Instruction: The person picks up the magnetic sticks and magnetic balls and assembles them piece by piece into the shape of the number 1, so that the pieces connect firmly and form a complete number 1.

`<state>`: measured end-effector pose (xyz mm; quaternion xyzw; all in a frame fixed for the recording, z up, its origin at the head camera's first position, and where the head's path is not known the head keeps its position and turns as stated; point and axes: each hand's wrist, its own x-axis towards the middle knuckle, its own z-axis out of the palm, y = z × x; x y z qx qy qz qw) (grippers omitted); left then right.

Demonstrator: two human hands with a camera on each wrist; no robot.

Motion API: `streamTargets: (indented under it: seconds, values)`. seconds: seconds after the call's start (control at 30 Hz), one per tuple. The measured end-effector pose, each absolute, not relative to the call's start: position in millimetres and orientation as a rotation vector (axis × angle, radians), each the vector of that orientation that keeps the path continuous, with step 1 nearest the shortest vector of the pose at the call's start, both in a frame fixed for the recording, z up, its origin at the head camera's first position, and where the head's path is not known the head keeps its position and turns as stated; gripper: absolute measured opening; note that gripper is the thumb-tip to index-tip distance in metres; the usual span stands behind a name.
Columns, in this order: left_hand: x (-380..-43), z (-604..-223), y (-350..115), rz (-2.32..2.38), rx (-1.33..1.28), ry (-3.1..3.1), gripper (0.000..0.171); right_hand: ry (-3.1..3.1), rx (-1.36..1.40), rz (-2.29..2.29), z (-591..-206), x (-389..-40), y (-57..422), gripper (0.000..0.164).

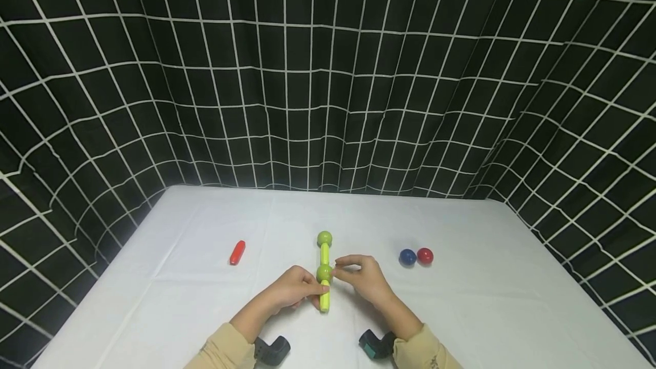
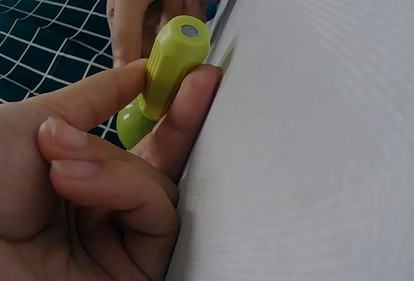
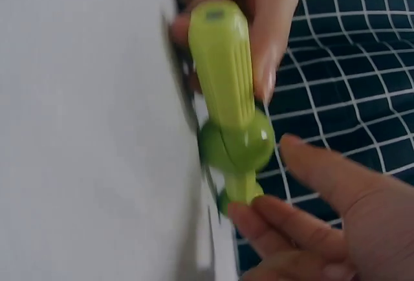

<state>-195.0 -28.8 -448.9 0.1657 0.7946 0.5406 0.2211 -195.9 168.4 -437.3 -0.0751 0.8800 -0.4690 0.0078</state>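
A chain of yellow-green toy building pieces lies at the table's middle: a near stick [image 1: 325,303], a green ball [image 1: 323,273], a far stick [image 1: 325,253] and another green ball [image 1: 324,237]. My left hand [image 1: 293,289] pinches the near stick between thumb and a finger. A grey disc [image 2: 189,30] shows on that stick's free end in the left wrist view. My right hand [image 1: 368,282] is beside the middle ball, fingers loosely bent. In the right wrist view its thumb [image 3: 297,150] stands slightly apart from that ball; whether the other fingers touch the chain, I cannot tell.
A red stick [image 1: 237,253] lies to the left on the white tablecloth [image 1: 461,300]. To the right, a blue ball [image 1: 407,257] and a red ball [image 1: 425,255] sit close together. Black curtains [image 1: 328,90] with a white grid surround the table's back and sides.
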Motion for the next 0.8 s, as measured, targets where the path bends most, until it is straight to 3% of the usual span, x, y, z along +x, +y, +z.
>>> streamTargets:
  seconds: [0.3, 0.8]
  values:
    - [-195, -450, -29, 1.501, 0.418, 2.198, 0.033, 2.781, 0.021, -1.575, -415, -203, 203, 0.031]
    - [-195, -449, -28, 1.506, 0.424, 2.191, 0.032, 2.841, 0.192, -1.532, -395, -212, 259, 0.042]
